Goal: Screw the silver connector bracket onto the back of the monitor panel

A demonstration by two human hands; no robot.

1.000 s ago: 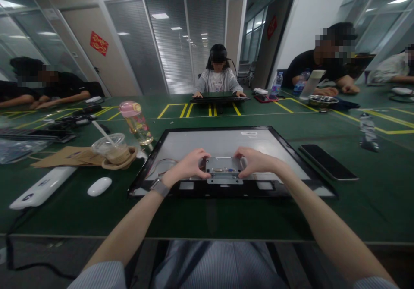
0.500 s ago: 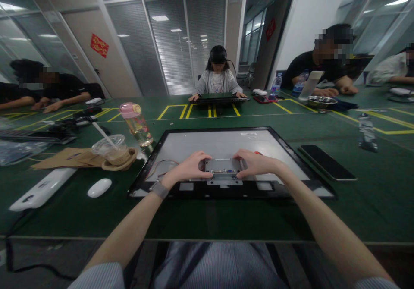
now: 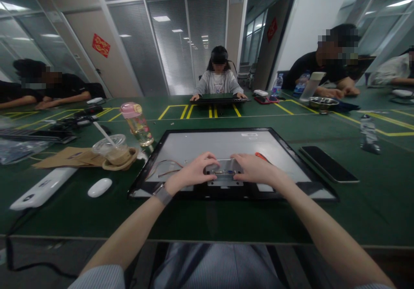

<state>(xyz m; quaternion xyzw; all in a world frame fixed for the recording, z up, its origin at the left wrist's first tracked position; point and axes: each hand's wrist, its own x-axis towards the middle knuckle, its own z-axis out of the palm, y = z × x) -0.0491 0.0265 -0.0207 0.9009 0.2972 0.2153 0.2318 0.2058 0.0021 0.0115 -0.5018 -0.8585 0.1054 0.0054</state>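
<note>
With the fingers of your left hand (image 3: 194,171) and right hand (image 3: 254,168), you are gripping the metal bracket (image 3: 225,183), apparently placed but not visibly fastened, at the panel's 6 o'clock, while wires (image 3: 165,160) are lying seemingly unconnected at 9 o'clock.

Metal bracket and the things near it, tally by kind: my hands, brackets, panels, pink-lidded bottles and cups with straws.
Hands: 2 (left hand, right hand)
Metal bracket: 1
Panel: 1
Pink-lidded bottle: 1
Cup with straw: 1
Total: 6
</note>
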